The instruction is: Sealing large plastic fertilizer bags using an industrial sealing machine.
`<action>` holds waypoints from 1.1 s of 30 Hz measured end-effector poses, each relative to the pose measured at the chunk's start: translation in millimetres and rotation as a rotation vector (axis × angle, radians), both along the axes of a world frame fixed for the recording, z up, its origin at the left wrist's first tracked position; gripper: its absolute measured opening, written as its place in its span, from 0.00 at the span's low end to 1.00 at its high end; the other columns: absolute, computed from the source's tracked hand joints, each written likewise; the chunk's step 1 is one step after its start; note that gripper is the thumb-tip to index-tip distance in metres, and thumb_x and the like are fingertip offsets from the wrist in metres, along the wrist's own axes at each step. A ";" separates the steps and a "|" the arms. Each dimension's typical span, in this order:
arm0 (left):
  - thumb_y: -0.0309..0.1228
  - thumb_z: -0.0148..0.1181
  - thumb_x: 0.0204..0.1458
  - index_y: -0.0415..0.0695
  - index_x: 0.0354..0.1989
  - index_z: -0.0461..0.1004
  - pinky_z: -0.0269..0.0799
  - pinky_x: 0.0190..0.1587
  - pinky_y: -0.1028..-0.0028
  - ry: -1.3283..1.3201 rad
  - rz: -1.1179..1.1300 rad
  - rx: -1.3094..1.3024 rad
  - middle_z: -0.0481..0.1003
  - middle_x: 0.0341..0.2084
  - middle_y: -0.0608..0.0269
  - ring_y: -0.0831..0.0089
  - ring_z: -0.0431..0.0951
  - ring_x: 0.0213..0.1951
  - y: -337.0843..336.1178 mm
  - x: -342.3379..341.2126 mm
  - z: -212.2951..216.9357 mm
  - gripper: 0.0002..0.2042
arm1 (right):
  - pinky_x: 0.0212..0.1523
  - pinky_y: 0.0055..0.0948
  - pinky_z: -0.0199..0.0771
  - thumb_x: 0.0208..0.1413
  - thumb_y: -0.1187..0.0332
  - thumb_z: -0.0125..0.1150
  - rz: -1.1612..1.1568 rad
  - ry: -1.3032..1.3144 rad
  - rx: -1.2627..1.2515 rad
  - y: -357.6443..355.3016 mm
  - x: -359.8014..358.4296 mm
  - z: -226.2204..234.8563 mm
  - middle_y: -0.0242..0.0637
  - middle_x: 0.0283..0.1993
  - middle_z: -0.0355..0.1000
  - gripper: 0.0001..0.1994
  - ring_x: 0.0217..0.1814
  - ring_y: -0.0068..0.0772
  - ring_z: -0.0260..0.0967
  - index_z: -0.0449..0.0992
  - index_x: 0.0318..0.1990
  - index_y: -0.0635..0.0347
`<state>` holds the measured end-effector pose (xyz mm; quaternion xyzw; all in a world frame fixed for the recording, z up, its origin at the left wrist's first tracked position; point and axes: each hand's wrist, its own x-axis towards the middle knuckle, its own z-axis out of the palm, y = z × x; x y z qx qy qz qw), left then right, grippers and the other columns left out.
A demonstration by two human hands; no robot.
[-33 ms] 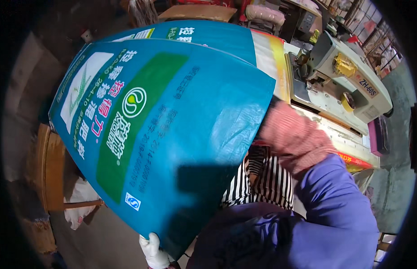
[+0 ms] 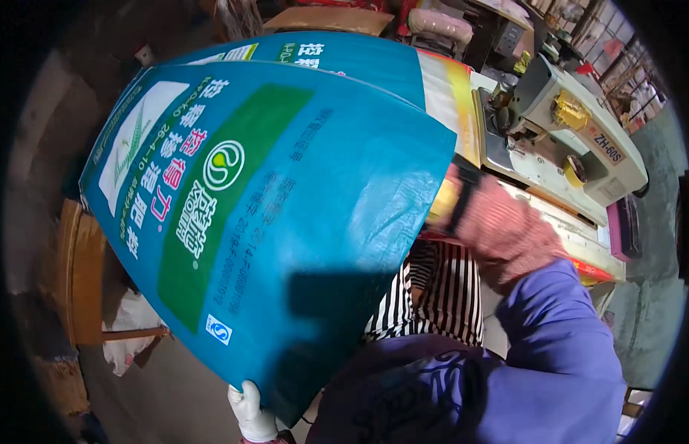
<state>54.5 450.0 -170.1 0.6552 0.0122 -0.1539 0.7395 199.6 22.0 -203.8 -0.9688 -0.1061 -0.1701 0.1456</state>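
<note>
item: large blue woven sack (image 2: 285,222), flat and empty-looking, green panel and white printed characters on its face, a pale picture panel toward the upper left. held up in front of the person and tilted, it fills the middle and left of the view; a dark shadow falls across its lower part.

left hand (image 2: 252,411): white glove, at the sack's bottom corner, fingers closed on the edge from below.

right hand (image 2: 485,218): pinkish knitted glove, at the sack's right edge, touching it; the fingers lie behind the sack, so how tightly they close cannot be told. purple sleeve (image 2: 559,348) runs down from it to the lower right.

behind: second blue sack (image 2: 359,59) with a white and yellow-red band at its end, lying just behind the first and partly covered by it.

right of that: cream industrial sewing machine (image 2: 574,137) on a pale table (image 2: 574,222).

below the right hand: black-and-white striped cloth (image 2: 441,296).

left edge: wooden stool (image 2: 78,274), with a white bag (image 2: 133,325) beside it on the floor.
</note>
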 end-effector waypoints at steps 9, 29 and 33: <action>0.25 0.55 0.54 0.28 0.55 0.60 0.71 0.42 0.66 -0.412 -0.083 0.667 0.74 0.39 0.43 0.52 0.75 0.39 -14.6 18.1 -24.9 0.22 | 0.47 0.30 0.72 0.54 0.55 0.60 0.296 0.306 0.800 -49.8 -119.7 184.4 0.43 0.46 0.76 0.22 0.45 0.42 0.74 0.75 0.52 0.57; 0.41 0.50 0.60 0.43 0.49 0.68 0.68 0.39 0.76 -0.098 0.174 0.423 0.70 0.34 0.67 0.76 0.68 0.33 -50.7 -13.3 -71.7 0.16 | 0.43 0.42 0.70 0.55 0.59 0.59 -0.413 0.122 -0.017 -16.8 -98.6 33.9 0.49 0.44 0.70 0.21 0.44 0.50 0.70 0.72 0.57 0.47; 0.36 0.49 0.59 0.37 0.48 0.70 0.68 0.38 0.71 0.377 0.298 0.259 0.71 0.30 0.62 0.74 0.69 0.31 -21.2 -6.7 -141.5 0.16 | 0.33 0.39 0.71 0.54 0.60 0.60 -0.294 0.023 0.026 9.4 -121.9 29.1 0.42 0.34 0.72 0.19 0.33 0.44 0.72 0.73 0.54 0.46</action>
